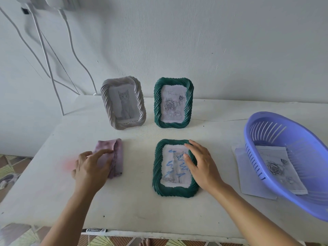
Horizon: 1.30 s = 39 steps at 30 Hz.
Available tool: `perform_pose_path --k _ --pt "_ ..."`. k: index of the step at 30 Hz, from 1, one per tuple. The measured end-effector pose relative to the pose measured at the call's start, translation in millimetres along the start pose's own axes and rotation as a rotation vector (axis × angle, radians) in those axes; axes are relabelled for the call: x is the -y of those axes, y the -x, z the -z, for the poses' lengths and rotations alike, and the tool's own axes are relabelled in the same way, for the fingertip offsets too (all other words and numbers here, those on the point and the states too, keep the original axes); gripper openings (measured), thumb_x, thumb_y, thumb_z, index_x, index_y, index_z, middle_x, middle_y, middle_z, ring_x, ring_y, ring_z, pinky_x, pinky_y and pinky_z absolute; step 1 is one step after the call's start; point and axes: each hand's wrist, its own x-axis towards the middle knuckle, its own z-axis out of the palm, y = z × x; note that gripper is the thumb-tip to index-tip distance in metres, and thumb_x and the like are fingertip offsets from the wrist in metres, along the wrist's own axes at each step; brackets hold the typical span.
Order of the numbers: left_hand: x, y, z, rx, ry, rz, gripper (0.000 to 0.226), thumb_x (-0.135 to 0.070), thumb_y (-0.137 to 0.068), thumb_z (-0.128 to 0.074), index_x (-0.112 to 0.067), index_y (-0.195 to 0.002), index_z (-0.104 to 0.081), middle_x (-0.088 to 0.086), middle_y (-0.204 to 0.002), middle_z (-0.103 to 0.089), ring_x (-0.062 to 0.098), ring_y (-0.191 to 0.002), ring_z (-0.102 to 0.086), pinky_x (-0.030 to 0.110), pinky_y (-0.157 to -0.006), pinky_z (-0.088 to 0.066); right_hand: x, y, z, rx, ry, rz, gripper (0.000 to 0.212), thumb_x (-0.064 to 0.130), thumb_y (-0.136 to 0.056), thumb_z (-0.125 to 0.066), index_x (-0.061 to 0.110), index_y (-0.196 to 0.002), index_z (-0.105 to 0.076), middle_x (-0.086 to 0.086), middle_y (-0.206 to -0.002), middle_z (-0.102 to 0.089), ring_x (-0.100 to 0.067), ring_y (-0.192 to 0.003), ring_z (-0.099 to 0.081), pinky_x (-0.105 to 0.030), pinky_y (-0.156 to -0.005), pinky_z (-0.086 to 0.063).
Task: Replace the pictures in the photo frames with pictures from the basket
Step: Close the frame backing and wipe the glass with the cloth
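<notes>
Cloth (118, 157) sits under your loose left hand (88, 169), your right hand (198, 166) spreads over the flat frame (157, 167), basket (269, 130) cropped rightward.

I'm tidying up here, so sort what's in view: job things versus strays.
Job: flat green frame, standing green frame, grey frame, purple basket, rose picture in it.
Lying about: pink cloth, black marker, wall cables.
</notes>
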Motion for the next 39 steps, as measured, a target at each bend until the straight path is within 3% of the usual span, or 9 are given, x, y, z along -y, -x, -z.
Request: perform_pose_path --k 4,10,12,15,18,25,31,35,39 --pt "-17 -2 5 0.037 0.067 -0.012 0.028 -0.030 -0.083 -0.072 -0.044 -0.107 -0.070 0.005 -0.108 -0.052 0.036 -0.111 -0.053 0.045 -0.099 -0.045 0 -2 4 0.010 -0.019 0.019 0.043 0.031 -0.101 -0.053 0.020 -0.143 -0.049 0.003 -0.151 -0.044 -0.011 -0.141 -0.034 -0.017 -0.113 -0.021" --pt "-35 -3 9 0.143 0.300 -0.052 0.027 -0.026 -0.078 -0.072 -0.051 -0.088 -0.071 0.007 -0.095 -0.065 0.025 -0.083 -0.068 0.025 -0.054 -0.051 6 -1 12 -0.006 -0.028 0.055 0.042 0.029 -0.100 -0.055 0.020 -0.141 -0.051 0.006 -0.143 -0.049 -0.008 -0.136 -0.037 -0.014 -0.113 -0.024" --pt "-45 4 11 0.181 0.394 -0.064 0.031 -0.023 -0.080 -0.072 -0.050 -0.096 -0.071 -0.002 -0.107 -0.064 0.022 -0.087 -0.070 0.032 -0.054 -0.056 9 0 16 -0.023 -0.062 0.059 0.041 0.030 -0.099 -0.056 0.022 -0.139 -0.053 0.009 -0.139 -0.052 -0.004 -0.133 -0.040 -0.007 -0.109 -0.024" --pt "-64 20 14 0.196 0.553 -0.115 0.031 -0.014 -0.088 -0.070 -0.040 -0.106 -0.072 -0.013 -0.118 -0.058 0.019 -0.094 -0.069 0.039 -0.052 -0.058 17 3 25 -0.061 -0.164 0.089 0.036 0.028 -0.098 -0.059 0.025 -0.134 -0.058 0.014 -0.131 -0.058 0.000 -0.127 -0.046 -0.017 -0.108 -0.036" --pt "-89 37 17 0.234 0.686 -0.189 0.032 -0.006 -0.092 -0.065 -0.030 -0.111 -0.073 -0.016 -0.122 -0.060 0.019 -0.097 -0.070 0.046 -0.069 -0.063 34 7 37 -0.055 -0.310 0.125 0.033 0.027 -0.097 -0.060 0.026 -0.131 -0.061 0.015 -0.126 -0.061 0.002 -0.122 -0.052 -0.019 -0.105 -0.040" --pt "-142 67 12 0.457 0.989 -0.258 0.036 0.005 -0.099 -0.052 -0.019 -0.119 -0.071 0.005 -0.126 -0.067 0.028 -0.104 -0.071 0.056 -0.087 -0.057 63 15 52 0.091 -0.673 0.021 0.045 0.044 -0.091 -0.065 0.045 -0.134 -0.052 0.021 -0.129 -0.059 -0.003 -0.113 -0.060 -0.024 -0.091 -0.052" --pt "-150 68 1 0.529 0.863 -0.301 0.037 -0.006 -0.096 -0.061 -0.033 -0.120 -0.070 0.001 -0.112 -0.074 0.024 -0.107 -0.069 0.046 -0.085 -0.059 59 14 56 -0.068 -0.818 -0.104 0.046 0.020 -0.090 -0.072 0.043 -0.126 -0.054 0.001 -0.112 -0.067 -0.013 -0.091 -0.072 -0.028 -0.076 -0.058" --pt "-144 63 -2 0.430 0.583 -0.392 0.040 -0.007 -0.093 -0.064 -0.036 -0.120 -0.068 -0.013 -0.115 -0.070 0.006 -0.098 -0.068 0.024 -0.076 -0.057 51 12 58 -0.109 -0.751 -0.092 0.026 0.021 -0.098 -0.061 0.039 -0.117 -0.055 -0.001 -0.107 -0.068 -0.015 -0.088 -0.072 -0.032 -0.070 -0.059" --pt "-134 57 -3 0.489 0.523 -0.429 0.040 -0.007 -0.094 -0.063 -0.034 -0.122 -0.068 -0.013 -0.122 -0.068 0.007 -0.103 -0.068 0.027 -0.082 -0.059 40 7 53 -0.117 -0.710 -0.119 0.008 0.022 -0.098 -0.061 0.028 -0.104 -0.060 0.004 -0.103 -0.069 -0.012 -0.093 -0.069 -0.035 -0.072 -0.059"
